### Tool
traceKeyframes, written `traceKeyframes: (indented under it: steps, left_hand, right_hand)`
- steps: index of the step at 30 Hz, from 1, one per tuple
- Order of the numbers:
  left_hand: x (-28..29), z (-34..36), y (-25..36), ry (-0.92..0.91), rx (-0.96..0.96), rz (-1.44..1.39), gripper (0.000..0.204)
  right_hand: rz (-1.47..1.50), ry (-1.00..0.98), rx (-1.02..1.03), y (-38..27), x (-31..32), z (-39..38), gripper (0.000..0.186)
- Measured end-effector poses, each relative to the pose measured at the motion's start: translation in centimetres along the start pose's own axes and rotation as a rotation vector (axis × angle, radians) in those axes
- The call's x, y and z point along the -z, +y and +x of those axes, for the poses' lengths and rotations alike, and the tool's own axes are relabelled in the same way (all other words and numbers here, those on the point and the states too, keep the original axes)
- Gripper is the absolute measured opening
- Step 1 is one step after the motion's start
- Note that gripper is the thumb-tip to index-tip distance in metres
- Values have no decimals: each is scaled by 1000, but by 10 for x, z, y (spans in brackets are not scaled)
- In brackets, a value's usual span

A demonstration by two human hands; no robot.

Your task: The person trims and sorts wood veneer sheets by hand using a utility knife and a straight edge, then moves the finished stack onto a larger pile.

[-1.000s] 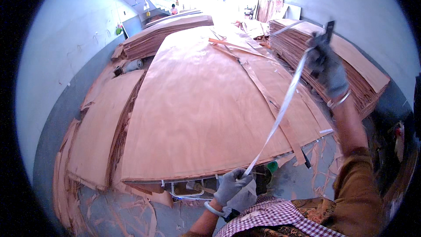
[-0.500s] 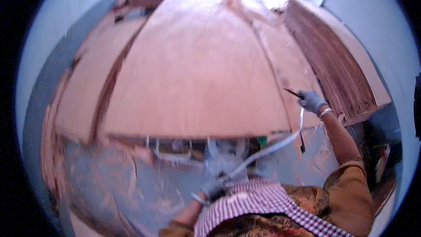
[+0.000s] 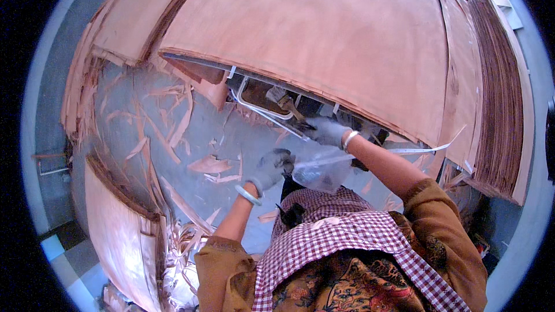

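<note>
Both gloved hands are down in front of the person's chest now, right at the centre of the view. The left hand (image 3: 272, 167), grey glove with a pale bangle at the wrist, has its fingers curled shut around the edge of a clear plastic bag (image 3: 318, 174), gripping it at the bag's nine o'clock side. The bag hangs crumpled between the two hands, just above the checked apron (image 3: 341, 242). The right hand (image 3: 328, 132) sits at about one o'clock from the bag, fingers folded in toward the dark underside of the table; whether they pinch anything there I cannot tell. A thin white strip (image 3: 425, 150) runs off from behind the right forearm toward three o'clock, ending near the stack of veneer (image 3: 500, 110) at the right edge. Above the hands, from eleven to two o'clock, a big reddish wood sheet (image 3: 324, 34) covers the table, its front edge bowed over a metal frame (image 3: 260, 107). Down on the grey floor (image 3: 231, 144), at nine o'clock from the hands, lie scattered wood scraps (image 3: 208, 164), and another curved veneer sheet (image 3: 115, 225) leans at seven o'clock.
</note>
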State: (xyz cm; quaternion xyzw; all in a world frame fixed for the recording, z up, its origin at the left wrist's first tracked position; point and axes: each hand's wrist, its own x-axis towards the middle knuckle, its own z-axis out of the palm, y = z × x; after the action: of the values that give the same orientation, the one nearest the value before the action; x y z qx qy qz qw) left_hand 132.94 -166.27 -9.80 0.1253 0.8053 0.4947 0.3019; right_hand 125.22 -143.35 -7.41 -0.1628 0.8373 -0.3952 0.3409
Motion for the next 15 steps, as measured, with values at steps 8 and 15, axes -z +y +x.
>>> traceKeyframes:
  steps: [8,15]
  left_hand:
    - [96,111,2,195,84,826,22]
    - [100,206,-33,533,-241,1045,40]
  right_hand:
    - [191,283,-32,-39,14,-9,21]
    - [859,253,-145,55,11,41,26]
